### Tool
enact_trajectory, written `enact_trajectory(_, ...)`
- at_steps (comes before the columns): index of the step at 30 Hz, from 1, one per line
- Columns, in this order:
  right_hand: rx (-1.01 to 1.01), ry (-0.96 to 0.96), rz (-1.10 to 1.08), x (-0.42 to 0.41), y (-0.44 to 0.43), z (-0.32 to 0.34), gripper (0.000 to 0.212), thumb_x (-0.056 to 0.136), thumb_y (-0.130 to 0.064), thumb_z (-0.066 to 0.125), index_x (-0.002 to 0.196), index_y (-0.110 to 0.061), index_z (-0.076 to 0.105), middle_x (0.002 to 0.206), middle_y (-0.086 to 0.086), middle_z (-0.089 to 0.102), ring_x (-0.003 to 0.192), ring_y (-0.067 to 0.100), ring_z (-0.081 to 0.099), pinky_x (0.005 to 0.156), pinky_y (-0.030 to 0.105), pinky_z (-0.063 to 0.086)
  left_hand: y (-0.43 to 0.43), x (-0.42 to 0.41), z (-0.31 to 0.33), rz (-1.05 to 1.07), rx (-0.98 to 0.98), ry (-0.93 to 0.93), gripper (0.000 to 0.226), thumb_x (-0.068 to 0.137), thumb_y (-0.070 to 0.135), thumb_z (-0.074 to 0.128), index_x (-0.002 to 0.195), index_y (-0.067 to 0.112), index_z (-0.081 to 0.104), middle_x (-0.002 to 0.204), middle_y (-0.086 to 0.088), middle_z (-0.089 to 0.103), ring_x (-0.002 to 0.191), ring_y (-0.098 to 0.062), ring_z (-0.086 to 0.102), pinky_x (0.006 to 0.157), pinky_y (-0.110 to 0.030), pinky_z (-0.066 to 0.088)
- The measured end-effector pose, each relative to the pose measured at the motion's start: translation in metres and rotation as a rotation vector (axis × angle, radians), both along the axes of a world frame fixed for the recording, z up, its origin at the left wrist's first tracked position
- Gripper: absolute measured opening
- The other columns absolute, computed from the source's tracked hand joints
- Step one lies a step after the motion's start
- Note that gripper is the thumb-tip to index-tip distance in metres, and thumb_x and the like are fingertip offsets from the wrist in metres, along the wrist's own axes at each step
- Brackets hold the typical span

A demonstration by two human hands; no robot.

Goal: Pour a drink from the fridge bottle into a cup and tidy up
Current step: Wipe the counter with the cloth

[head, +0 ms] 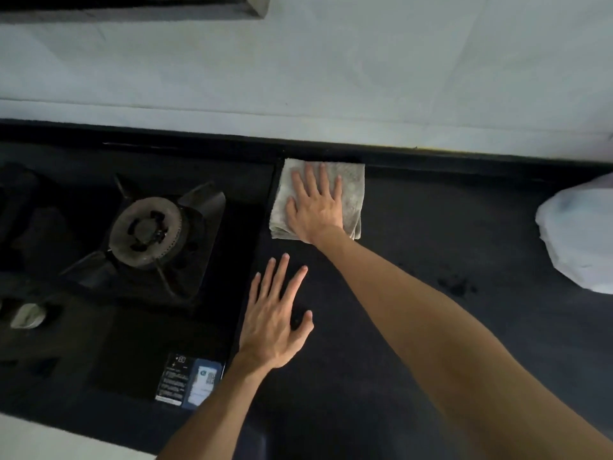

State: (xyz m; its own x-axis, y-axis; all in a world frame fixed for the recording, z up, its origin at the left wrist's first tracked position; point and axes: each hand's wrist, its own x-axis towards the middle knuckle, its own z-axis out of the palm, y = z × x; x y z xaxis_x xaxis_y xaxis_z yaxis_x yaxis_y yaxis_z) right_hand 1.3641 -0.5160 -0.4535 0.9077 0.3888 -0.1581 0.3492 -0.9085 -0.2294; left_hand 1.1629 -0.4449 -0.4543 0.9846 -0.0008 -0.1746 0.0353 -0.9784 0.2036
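From the head camera, a dark counter runs left to right below a pale wall. One folded grey cloth lies flat at the far edge of the counter, its far side against the dark upstand at the foot of the wall and its left side just beside the right edge of the black gas hob. The right hand lies flat on the cloth, fingers spread and extended, palm down, gripping nothing. The left hand is nearer, open with fingers straight and apart; whether it touches the counter or hovers above it cannot be told. It sits along the hob's right edge.

To the right of the cloth the counter is bare dark surface as far as a white plastic bag at the right border. Near the person, the counter ends in a pale front edge at lower left.

The bag is cut off by the frame, and its contents cannot be made out. The hob's left part is too dark to read; one burner with its pan support shows clearly, and one pale knob sits near the left border. Two printed labels lie on the hob's near right corner, their text illegible. A dark strip at the top left is cut off. No bottle or cup is in view.
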Motion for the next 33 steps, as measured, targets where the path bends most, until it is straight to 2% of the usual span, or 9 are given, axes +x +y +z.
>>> enact_trajectory(8, -0.070, -0.004, -0.144, -0.046, -0.171, -0.002, 0.062, 0.099, -0.054, 0.014, 0.156, -0.037, 0.000, 0.166, 0.001, -0.004, 0.149, 0.036, -0.017, 0.117, 0.063, -0.009, 0.003, -0.002, -0.002, -0.010, 0.011, -0.025, 0.072, 0.089, 0.053, 0.030, 0.157, 0.030, 0.018, 0.167, -0.001, 0.001, 0.154, -0.022, -0.001, 0.124, -0.047, 0.007)
enact_trajectory(13, -0.068, 0.015, -0.233, -0.137, -0.251, 0.004, 0.062, 0.097, -0.054, 0.015, 0.156, -0.040, 0.003, 0.166, -0.001, -0.002, 0.150, 0.038, -0.013, 0.116, 0.066, -0.001, -0.003, -0.002, 0.000, -0.013, 0.057, -0.024, 0.074, 0.087, 0.051, 0.026, 0.156, 0.026, 0.020, 0.166, -0.005, 0.004, 0.153, -0.026, 0.002, 0.123, -0.052, 0.012)
enact_trajectory(15, -0.070, 0.023, -0.206, -0.179, -0.254, 0.008, 0.062, 0.097, -0.054, 0.015, 0.156, -0.039, 0.002, 0.166, 0.000, -0.001, 0.150, 0.038, -0.010, 0.116, 0.067, 0.002, -0.006, -0.002, 0.000, -0.009, 0.072, -0.026, 0.075, 0.086, 0.050, 0.026, 0.156, 0.026, 0.021, 0.166, -0.005, 0.004, 0.153, -0.026, 0.003, 0.122, -0.052, 0.013)
enact_trajectory(18, -0.123, 0.055, -0.143, -0.212, -0.244, 0.010, 0.064, 0.097, -0.053, 0.015, 0.156, -0.037, -0.005, 0.166, 0.001, -0.008, 0.149, 0.039, -0.014, 0.116, 0.067, -0.003, -0.007, -0.002, -0.001, -0.006, 0.071, -0.029, 0.076, 0.085, 0.049, 0.029, 0.156, 0.026, 0.021, 0.166, -0.005, 0.005, 0.153, -0.027, 0.003, 0.122, -0.052, 0.013)
enact_trajectory(21, -0.123, 0.043, -0.109, -0.163, -0.230, 0.008, 0.067, 0.094, -0.056, 0.012, 0.154, -0.039, -0.012, 0.165, 0.000, -0.015, 0.147, 0.039, -0.022, 0.114, 0.069, -0.006, -0.008, 0.000, -0.001, -0.007, 0.062, -0.029, 0.076, 0.084, 0.049, 0.030, 0.156, 0.027, 0.020, 0.166, -0.005, 0.003, 0.153, -0.026, 0.002, 0.123, -0.051, 0.012)
enact_trajectory(24, -0.134, 0.029, -0.150, -0.084, -0.199, 0.002, 0.068, 0.093, -0.057, 0.012, 0.155, -0.036, -0.010, 0.165, 0.003, -0.013, 0.147, 0.042, -0.019, 0.112, 0.072, -0.005, -0.007, -0.001, -0.001, 0.000, 0.046, -0.023, 0.076, 0.085, 0.050, 0.031, 0.156, 0.029, 0.019, 0.167, -0.003, 0.003, 0.154, -0.024, 0.001, 0.123, -0.050, 0.010)
enact_trajectory(27, -0.154, 0.020, -0.196, -0.060, -0.179, -0.004, 0.069, 0.094, -0.057, 0.012, 0.156, -0.033, -0.008, 0.165, 0.005, -0.011, 0.147, 0.045, -0.018, 0.111, 0.073, -0.005, -0.005, -0.001, -0.002, 0.001, 0.030, -0.039, 0.075, 0.084, 0.049, 0.033, 0.155, 0.028, 0.021, 0.166, -0.004, 0.006, 0.153, -0.025, 0.003, 0.123, -0.051, 0.011)
enact_trajectory(29, -0.117, -0.013, -0.155, -0.091, -0.177, -0.002, 0.071, 0.093, -0.058, 0.012, 0.157, -0.031, -0.004, 0.166, 0.006, -0.008, 0.148, 0.045, -0.014, 0.112, 0.072, -0.002, -0.003, -0.001, -0.003, 0.000, 0.040, -0.043, 0.075, 0.084, 0.048, 0.033, 0.155, 0.028, 0.022, 0.166, -0.004, 0.007, 0.153, -0.026, 0.003, 0.123, -0.051, 0.011)
enact_trajectory(33, -0.018, 0.016, -0.036, -0.223, -0.165, 0.012, 0.069, 0.097, -0.051, 0.024, 0.158, -0.026, 0.004, 0.166, 0.006, -0.005, 0.149, 0.040, -0.014, 0.113, 0.071, 0.004, -0.007, -0.002, -0.002, -0.007, 0.057, -0.051, 0.075, 0.084, 0.047, 0.032, 0.155, 0.027, 0.022, 0.166, -0.005, 0.008, 0.153, -0.027, 0.005, 0.122, -0.052, 0.013)
